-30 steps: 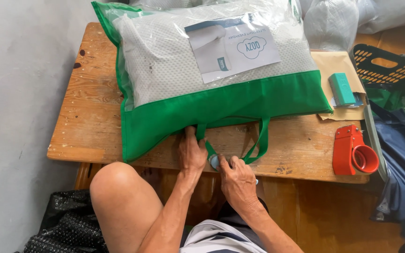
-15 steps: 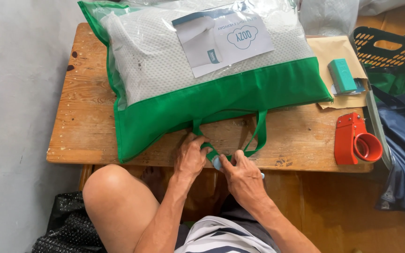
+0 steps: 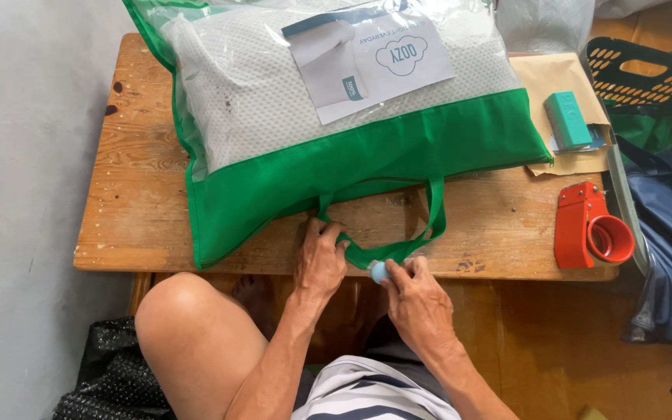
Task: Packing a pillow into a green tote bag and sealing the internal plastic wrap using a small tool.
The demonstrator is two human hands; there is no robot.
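Note:
A white pillow in a clear and green zip bag (image 3: pixel 336 132) lies on a low wooden table (image 3: pixel 141 210). Its green strap handle (image 3: pixel 398 247) loops toward the table's near edge. My left hand (image 3: pixel 319 260) pinches the strap at its left side. My right hand (image 3: pixel 418 299) holds a small light-blue round object (image 3: pixel 379 271) against the bottom of the strap loop; what that object is I cannot tell. My bare knee (image 3: pixel 184 319) is just below the table's edge.
A red tape dispenser (image 3: pixel 589 229) sits at the table's right end. A teal box (image 3: pixel 568 120) rests on a brown envelope (image 3: pixel 554 85) behind it. A black and yellow basket (image 3: pixel 647 74) and dark blue fabric (image 3: pixel 670 233) are to the right. Black bubble wrap (image 3: pixel 99 381) lies lower left.
My right hand has slid to the right along the strap with the blue object. The strap loop has been pulled flatter. My left hand stays on the strap's left part.

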